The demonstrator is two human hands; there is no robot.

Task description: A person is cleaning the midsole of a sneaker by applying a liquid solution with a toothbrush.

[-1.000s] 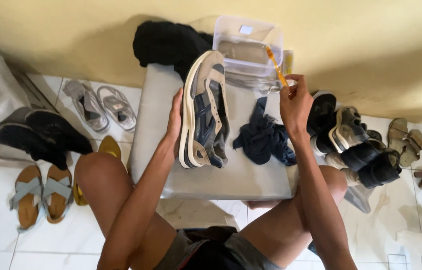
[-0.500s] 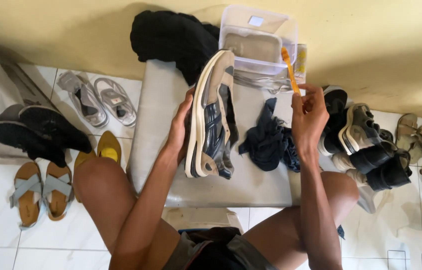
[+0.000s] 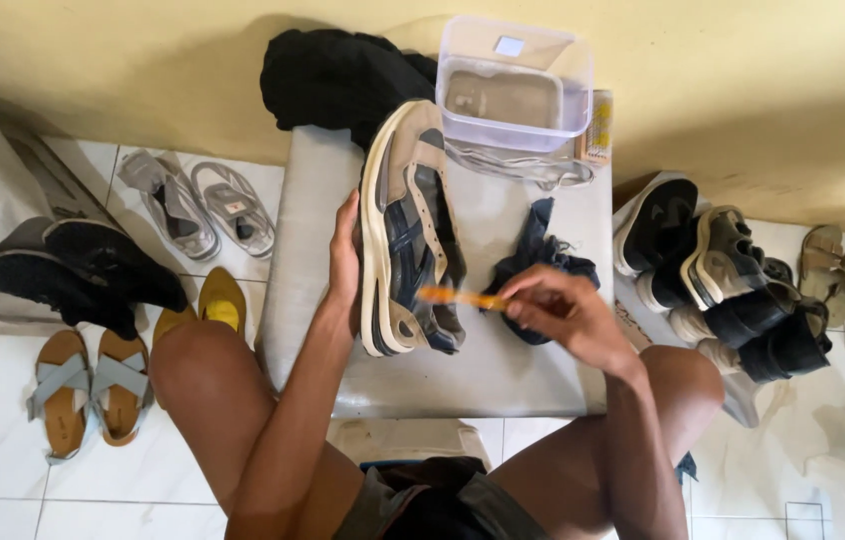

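Left hand: we see our left hand (image 3: 346,262) closed around the sole edge of a grey and navy sneaker (image 3: 408,235), holding it on its side on the low grey table (image 3: 313,330).
Right hand: our right hand (image 3: 563,315) pinches an orange toothbrush (image 3: 458,297), whose tip touches the sneaker's side.
Behind the sneaker: a clear plastic tub (image 3: 516,85) of murky water sits at the table's far edge, with a black bundle of cloth (image 3: 338,75) to its left.
Between hand and tub: a dark blue rag (image 3: 541,250) lies crumpled just beside our right hand.
Left floor: grey sandals (image 3: 198,205), black shoes (image 3: 83,265), tan sandals (image 3: 88,390) and yellow flats (image 3: 218,300) near our left knee.
Right floor: a crowded heap of dark sneakers (image 3: 733,290) against the table's edge.
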